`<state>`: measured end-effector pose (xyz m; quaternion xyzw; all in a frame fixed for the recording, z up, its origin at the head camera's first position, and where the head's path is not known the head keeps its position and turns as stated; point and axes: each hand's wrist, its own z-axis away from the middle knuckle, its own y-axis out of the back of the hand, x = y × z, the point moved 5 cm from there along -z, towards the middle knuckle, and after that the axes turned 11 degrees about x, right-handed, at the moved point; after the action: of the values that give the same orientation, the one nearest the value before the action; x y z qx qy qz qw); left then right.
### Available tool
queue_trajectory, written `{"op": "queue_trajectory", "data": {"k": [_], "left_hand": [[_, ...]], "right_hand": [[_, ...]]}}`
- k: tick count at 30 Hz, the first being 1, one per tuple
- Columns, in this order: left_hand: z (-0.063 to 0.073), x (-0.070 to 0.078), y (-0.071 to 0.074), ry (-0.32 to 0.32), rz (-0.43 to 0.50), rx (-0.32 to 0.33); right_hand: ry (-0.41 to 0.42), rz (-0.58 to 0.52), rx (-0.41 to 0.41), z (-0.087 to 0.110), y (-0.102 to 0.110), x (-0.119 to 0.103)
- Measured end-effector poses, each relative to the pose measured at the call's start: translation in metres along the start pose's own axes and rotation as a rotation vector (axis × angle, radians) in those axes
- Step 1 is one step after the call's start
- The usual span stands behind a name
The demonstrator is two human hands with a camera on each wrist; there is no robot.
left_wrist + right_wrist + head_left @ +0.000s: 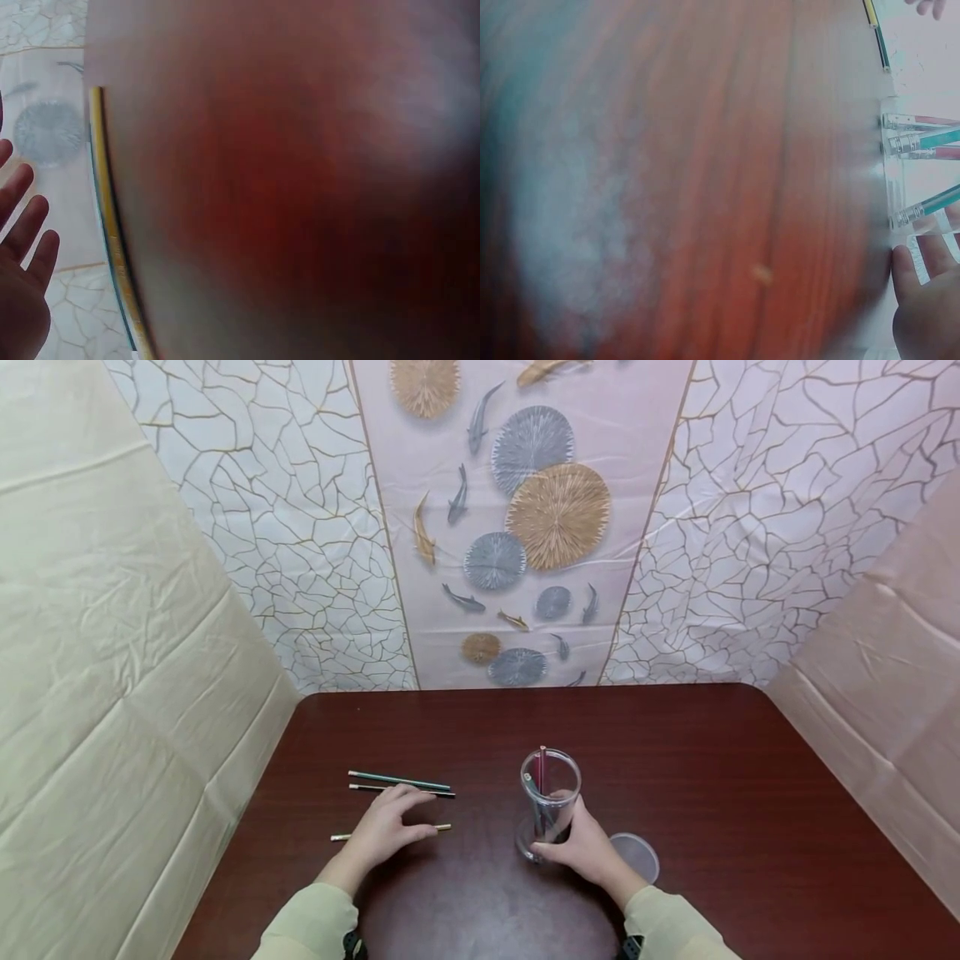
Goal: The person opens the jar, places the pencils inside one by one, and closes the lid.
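My right hand (588,852) grips a tall clear plastic cup (551,801) around its lower side, thumb in front. Inside lean several pencils, a red pencil (542,764) and a green one among them; the right wrist view shows their silver eraser ends (910,217) at the cup's base. My left hand (384,828), fingers spread and slightly bent, hovers over loose pencils and holds nothing. Beneath it lies a yellow pencil (444,827), its middle hidden by the hand. A dark pencil (366,788) and a teal pencil (401,779) lie side by side just beyond the fingertips.
A round translucent lid (636,857) lies flat right of the cup, beside my right wrist. All this is on a dark red-brown wooden table (712,760). Patterned cloth (495,560) hangs behind its far edge, with cream cloth (150,693) on both sides.
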<state>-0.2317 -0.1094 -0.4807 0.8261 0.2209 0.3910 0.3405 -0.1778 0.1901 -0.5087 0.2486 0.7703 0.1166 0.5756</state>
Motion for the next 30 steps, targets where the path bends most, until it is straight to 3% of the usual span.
{"op": "queue_trajectory", "data": {"k": [10,18,24,30], "left_hand": [[0.01,-0.013,-0.007,-0.064,-0.004,0.021],[0.021,-0.027,-0.012,-0.016,-0.025,0.011],[0.024,-0.03,-0.013,-0.011,-0.009,0.045],[0.026,-0.033,-0.016,0.019,-0.028,0.029]], "right_hand": [[0.0,-0.001,0.005,-0.001,0.0,0.0],[0.004,0.015,0.003,-0.001,-0.001,0.001],[0.01,0.014,0.002,0.0,-0.001,0.0],[0.021,0.007,0.011,-0.001,-0.001,0.0]]}}
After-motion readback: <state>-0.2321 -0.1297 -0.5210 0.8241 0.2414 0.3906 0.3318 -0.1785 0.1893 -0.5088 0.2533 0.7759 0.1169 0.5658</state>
